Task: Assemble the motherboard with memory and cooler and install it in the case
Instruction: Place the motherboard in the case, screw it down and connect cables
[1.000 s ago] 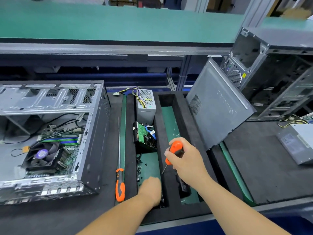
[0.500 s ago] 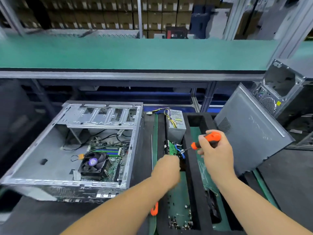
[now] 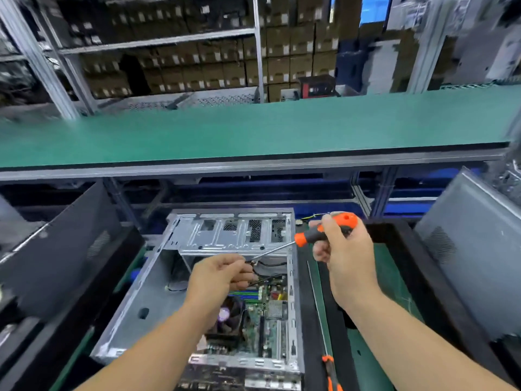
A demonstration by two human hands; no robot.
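An open grey computer case (image 3: 158,300) lies on its side before me. Inside it sits the green motherboard (image 3: 272,325) with memory sticks (image 3: 244,294) and a black cooler fan (image 3: 228,320) with a purple hub. My right hand (image 3: 345,258) grips an orange-and-black screwdriver (image 3: 324,231); its shaft slants down-left over the case. My left hand (image 3: 218,276) hovers above the board with fingertips pinched together at the screwdriver's tip, seemingly on a small screw that is too small to make out.
A second long orange-handled screwdriver (image 3: 331,371) lies on the green mat right of the case. A black foam tray (image 3: 414,277) and a grey side panel (image 3: 476,255) stand at right. A black case panel (image 3: 62,255) leans at left. A green shelf (image 3: 253,128) spans above.
Both hands moved left from the foam tray to above the open case. My left hand rose from the tray's screws to the screwdriver tip. The view tilted up and shifted.
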